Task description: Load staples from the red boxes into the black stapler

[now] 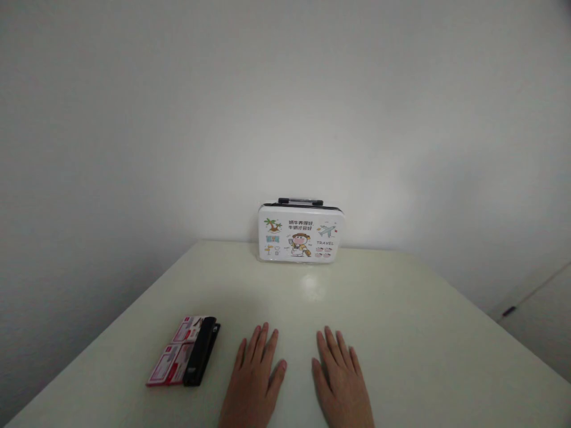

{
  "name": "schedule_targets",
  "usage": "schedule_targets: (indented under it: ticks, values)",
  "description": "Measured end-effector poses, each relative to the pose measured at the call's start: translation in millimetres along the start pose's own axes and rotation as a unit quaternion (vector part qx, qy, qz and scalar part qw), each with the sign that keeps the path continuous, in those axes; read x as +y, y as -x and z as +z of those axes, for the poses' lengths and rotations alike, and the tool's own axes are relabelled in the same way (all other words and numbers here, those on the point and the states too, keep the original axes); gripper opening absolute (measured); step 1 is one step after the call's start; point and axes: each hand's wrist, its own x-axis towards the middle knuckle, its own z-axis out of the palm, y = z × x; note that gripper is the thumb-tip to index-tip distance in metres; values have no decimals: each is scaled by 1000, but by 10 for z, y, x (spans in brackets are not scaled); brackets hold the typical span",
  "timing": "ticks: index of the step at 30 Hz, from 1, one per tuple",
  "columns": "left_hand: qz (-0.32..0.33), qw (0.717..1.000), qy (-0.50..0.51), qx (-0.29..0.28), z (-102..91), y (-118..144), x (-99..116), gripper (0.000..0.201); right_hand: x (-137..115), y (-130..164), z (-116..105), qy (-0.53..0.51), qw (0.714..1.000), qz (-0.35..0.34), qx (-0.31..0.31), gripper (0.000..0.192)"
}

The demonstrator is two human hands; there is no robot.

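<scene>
Hands lie flat on the table (401,333), palms down, side by side near the close edge: the left hand (253,380) and the right hand (342,383) both have fingers spread straight and hold nothing. They are a little apart from each other and touch only the tabletop.

Just left of the left hand lies a black stapler (202,352), long axis running near to far, with two red-and-white boxes (176,352) touching its left side, one behind the other. Well apart, at the far edge against the wall, a white case (301,233) stands upright on its long side, handle on top, cartoon print facing the camera.

Risks, as I judge them: the boxes sit close to the table's left edge, so a careless sweep of the left hand toward the stapler could push them off. The case stands on a narrow base; a knock high on its face could tip it. The glossy top may let the stapler skid when pressed.
</scene>
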Motion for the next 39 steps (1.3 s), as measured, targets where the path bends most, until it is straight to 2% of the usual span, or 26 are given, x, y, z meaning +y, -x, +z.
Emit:
schedule_targets:
  ticks: [9, 16, 32, 39]
  values:
    - [1, 1000, -9, 1, -36, 5, -11, 62, -30, -12, -46, 32, 999, -4, -30, 57]
    - [1, 1000, -3, 1, -54, -3, -4, 62, -52, 21, -111, 27, 997, -39, -63, 56]
    - [-4, 1000, 3, -14, -84, -12, 2, 59, -2, 15, -58, -7, 999, -42, -24, 55]
    - [-6, 1000, -4, -27, -98, -20, 10, 56, -17, -3, -87, -11, 999, -40, -31, 54]
